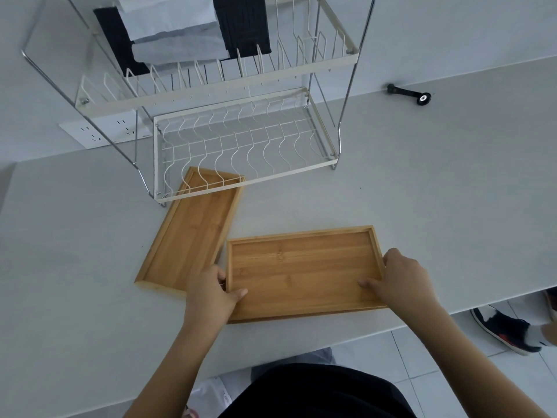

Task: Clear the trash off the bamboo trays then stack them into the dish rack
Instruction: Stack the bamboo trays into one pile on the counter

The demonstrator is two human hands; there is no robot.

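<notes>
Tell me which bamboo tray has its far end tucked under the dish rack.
The narrow tray on the left. Its far end lies beneath the rack's lower wire shelf, while the wider tray, gripped by both hands, lies clear of the rack.

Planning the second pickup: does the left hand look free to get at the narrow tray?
Probably not yet: the left hand grips the wide tray. The narrow tray lies right beside it, its far end under the dish rack.

Narrow tray's (193, 233) far end sits behind rack wires (211, 164); shoe (509, 330) – cut off.
</notes>
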